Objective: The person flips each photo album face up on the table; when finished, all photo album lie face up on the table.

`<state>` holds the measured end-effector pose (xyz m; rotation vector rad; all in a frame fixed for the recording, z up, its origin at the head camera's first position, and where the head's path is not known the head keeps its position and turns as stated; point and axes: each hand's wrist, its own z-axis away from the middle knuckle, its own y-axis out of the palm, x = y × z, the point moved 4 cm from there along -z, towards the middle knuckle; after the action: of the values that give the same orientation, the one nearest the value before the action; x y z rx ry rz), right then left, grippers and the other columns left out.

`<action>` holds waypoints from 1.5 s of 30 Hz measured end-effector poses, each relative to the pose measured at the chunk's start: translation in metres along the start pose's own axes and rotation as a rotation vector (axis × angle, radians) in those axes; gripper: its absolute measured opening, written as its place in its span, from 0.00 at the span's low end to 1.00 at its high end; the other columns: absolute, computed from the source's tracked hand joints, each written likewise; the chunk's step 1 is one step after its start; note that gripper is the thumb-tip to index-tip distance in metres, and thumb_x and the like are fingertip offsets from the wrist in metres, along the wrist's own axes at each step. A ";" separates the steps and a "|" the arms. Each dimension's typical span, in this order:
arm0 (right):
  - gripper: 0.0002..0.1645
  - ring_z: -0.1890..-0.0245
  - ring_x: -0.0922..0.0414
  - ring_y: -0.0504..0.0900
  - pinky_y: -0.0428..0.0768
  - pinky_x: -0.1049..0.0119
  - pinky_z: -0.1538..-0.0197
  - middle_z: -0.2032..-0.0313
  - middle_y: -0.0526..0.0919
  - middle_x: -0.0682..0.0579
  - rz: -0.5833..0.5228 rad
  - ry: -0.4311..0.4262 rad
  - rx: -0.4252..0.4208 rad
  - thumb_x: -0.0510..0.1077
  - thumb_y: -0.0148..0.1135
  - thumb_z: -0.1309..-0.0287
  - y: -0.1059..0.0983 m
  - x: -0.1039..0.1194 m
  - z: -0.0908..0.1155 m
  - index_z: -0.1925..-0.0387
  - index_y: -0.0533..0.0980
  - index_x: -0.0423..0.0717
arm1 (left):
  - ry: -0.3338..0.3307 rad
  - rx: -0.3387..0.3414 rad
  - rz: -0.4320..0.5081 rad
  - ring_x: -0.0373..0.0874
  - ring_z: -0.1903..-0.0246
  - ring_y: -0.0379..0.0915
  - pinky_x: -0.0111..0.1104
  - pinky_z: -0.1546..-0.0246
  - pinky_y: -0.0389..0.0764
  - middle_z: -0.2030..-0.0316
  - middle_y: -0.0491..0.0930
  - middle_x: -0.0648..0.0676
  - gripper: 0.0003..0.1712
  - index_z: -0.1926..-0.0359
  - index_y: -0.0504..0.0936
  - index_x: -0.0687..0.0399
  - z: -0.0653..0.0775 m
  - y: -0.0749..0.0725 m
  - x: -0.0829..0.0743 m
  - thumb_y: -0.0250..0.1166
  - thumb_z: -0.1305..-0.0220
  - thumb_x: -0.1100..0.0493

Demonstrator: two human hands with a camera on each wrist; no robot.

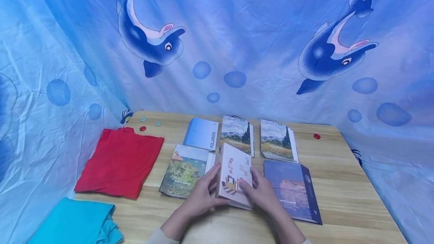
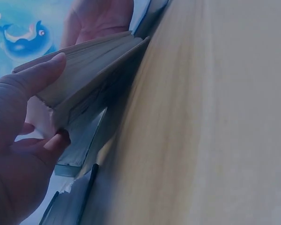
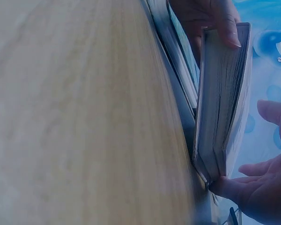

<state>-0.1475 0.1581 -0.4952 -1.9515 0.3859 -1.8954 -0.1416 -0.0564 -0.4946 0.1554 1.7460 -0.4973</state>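
Both hands hold a thick photo album (image 1: 234,168) with a pale cover and drawn furniture, tilted above the table. My left hand (image 1: 202,193) grips its left side; the thumb lies on the page edges in the left wrist view and other fingers lie at the spine. My right hand (image 1: 262,191) is at the opposite side, its thumb over the cover and fingers at the edge. In the right wrist view, a fingertip of the right hand (image 3: 267,187) touches the album's corner (image 3: 222,108) while the thumb stands off the cover.
Around the held album lie a garden-picture album (image 1: 186,172), a blue Polaroid album (image 1: 201,133), two landscape albums (image 1: 234,133) (image 1: 276,138) and a purple sea-cliff album (image 1: 288,187). Red cloth (image 1: 120,163) and turquoise cloth (image 1: 76,223) lie left. Small buttons (image 1: 317,136) dot the wooden table (image 1: 352,195).
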 end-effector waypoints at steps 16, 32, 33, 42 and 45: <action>0.50 0.31 0.32 0.65 0.63 0.37 0.29 0.31 0.67 0.30 0.193 0.052 -0.016 0.63 0.67 0.39 -0.003 -0.002 0.004 0.27 0.63 0.36 | -0.060 0.039 -0.226 0.53 0.26 0.56 0.44 0.28 0.59 0.23 0.54 0.61 0.68 0.21 0.52 0.61 0.004 -0.004 0.011 0.83 0.60 0.62; 0.48 0.31 0.32 0.65 0.63 0.37 0.29 0.31 0.66 0.30 0.225 0.069 -0.022 0.58 0.68 0.39 -0.003 -0.001 0.010 0.28 0.64 0.34 | -0.097 0.091 -0.330 0.55 0.25 0.52 0.49 0.27 0.56 0.22 0.51 0.61 0.69 0.21 0.50 0.61 0.006 -0.005 0.008 0.83 0.56 0.51; 0.48 0.31 0.32 0.64 0.62 0.38 0.29 0.30 0.66 0.30 0.221 0.073 -0.020 0.58 0.68 0.39 -0.003 -0.001 0.011 0.28 0.64 0.34 | -0.097 0.091 -0.350 0.57 0.25 0.51 0.51 0.27 0.55 0.22 0.51 0.62 0.69 0.21 0.50 0.62 0.006 -0.006 0.008 0.82 0.56 0.47; 0.48 0.32 0.37 0.69 0.67 0.45 0.30 0.31 0.67 0.31 0.124 0.039 -0.012 0.54 0.68 0.37 -0.012 -0.007 0.011 0.27 0.60 0.31 | -0.105 0.064 -0.476 0.64 0.25 0.49 0.59 0.29 0.56 0.21 0.46 0.62 0.55 0.23 0.58 0.61 0.006 -0.014 0.002 0.68 0.39 0.34; 0.46 0.33 0.37 0.71 0.70 0.44 0.32 0.32 0.69 0.32 0.110 0.015 -0.027 0.54 0.68 0.36 -0.018 -0.006 0.009 0.27 0.62 0.35 | -0.090 0.052 -0.482 0.62 0.24 0.47 0.59 0.28 0.55 0.21 0.46 0.62 0.55 0.22 0.57 0.58 0.004 -0.013 -0.001 0.69 0.39 0.35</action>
<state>-0.1397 0.1780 -0.4926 -1.8927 0.5152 -1.8455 -0.1423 -0.0693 -0.4913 -0.2553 1.6804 -0.8846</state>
